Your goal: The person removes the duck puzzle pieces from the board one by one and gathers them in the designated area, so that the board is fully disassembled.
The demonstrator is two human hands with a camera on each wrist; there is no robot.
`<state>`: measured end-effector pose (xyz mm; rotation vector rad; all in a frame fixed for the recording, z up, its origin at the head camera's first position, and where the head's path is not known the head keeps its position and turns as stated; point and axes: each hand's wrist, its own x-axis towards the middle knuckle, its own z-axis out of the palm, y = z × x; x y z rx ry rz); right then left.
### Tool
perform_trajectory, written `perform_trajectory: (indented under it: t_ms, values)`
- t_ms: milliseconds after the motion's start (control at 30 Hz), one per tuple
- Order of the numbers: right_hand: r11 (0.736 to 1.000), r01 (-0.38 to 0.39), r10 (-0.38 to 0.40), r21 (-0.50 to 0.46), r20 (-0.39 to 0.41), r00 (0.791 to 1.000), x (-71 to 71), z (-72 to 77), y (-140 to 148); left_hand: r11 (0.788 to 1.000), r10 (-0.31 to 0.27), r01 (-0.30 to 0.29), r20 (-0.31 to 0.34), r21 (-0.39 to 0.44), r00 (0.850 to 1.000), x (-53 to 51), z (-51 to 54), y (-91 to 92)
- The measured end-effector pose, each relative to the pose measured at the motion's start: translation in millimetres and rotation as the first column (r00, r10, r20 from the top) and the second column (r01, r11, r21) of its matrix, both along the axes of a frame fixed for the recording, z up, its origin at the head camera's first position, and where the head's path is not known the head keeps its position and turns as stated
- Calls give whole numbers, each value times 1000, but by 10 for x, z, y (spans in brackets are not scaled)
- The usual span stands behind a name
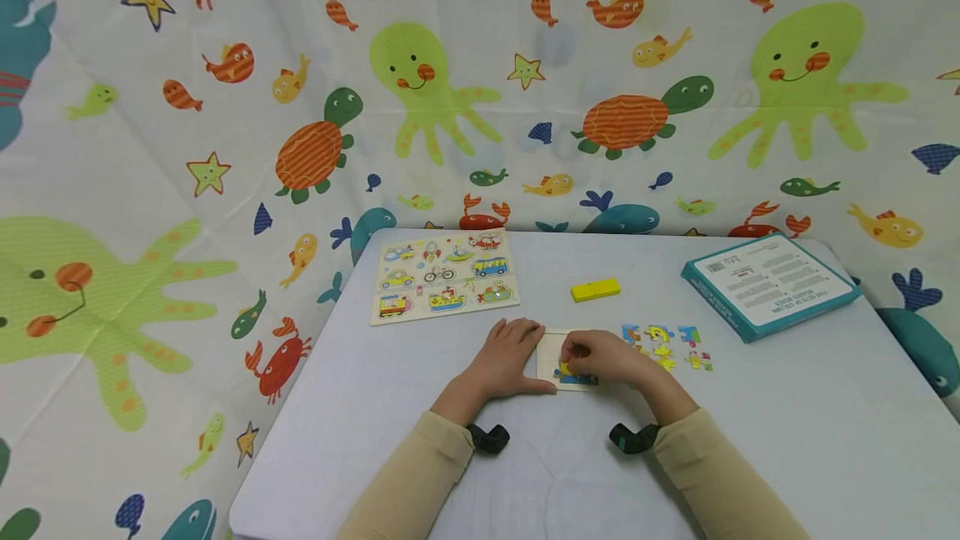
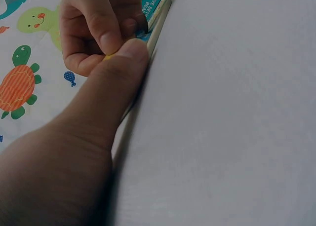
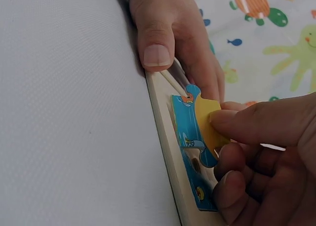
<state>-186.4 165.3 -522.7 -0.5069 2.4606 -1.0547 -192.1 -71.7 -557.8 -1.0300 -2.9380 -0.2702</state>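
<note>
A small wooden puzzle tray (image 1: 550, 350) lies on the table, with blue puzzle pieces (image 3: 198, 186) along its near side. My left hand (image 1: 506, 359) rests at the tray's left side, fingers extended, its thumb touching the near edge. Over the tray, my right hand (image 1: 609, 357) pinches a yellow and blue puzzle piece (image 3: 210, 122) between thumb and fingers. That piece is tilted against the blue ones; whether it is seated cannot be told. Several loose puzzle pieces (image 1: 661, 334) lie to the right of the tray, partly behind the right hand.
A vehicle picture board (image 1: 420, 309) lies at the back left of the white table (image 1: 322, 448). A yellow block (image 1: 596, 289) sits behind the tray. At the back right lies a teal and white box (image 1: 776, 282). A sea-animal cloth (image 1: 525, 165) hangs behind the table.
</note>
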Motion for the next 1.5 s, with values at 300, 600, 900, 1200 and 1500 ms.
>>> perform_trajectory:
  t_ms: [300,600,900,1200,1500]
  values:
    - [1000,-1,1,-19,-49,999,-11,74,110,1000,2,-2,-2,0,1000,-4,-4,4]
    - [995,82,-81,-57,11,997,3,206,363,1000,6,-6,-7,-7,1000,-9,-34,4]
    - [994,100,-99,-32,22,995,10,245,746,1000,3,-3,4,-8,1000,-1,-20,6]
    - [994,107,-106,-22,38,994,45,191,1112,1000,9,-9,13,-10,1000,-5,-13,4]
    - [997,80,-78,-13,91,993,93,131,1363,1000,15,-14,24,-18,1000,-9,-17,7]
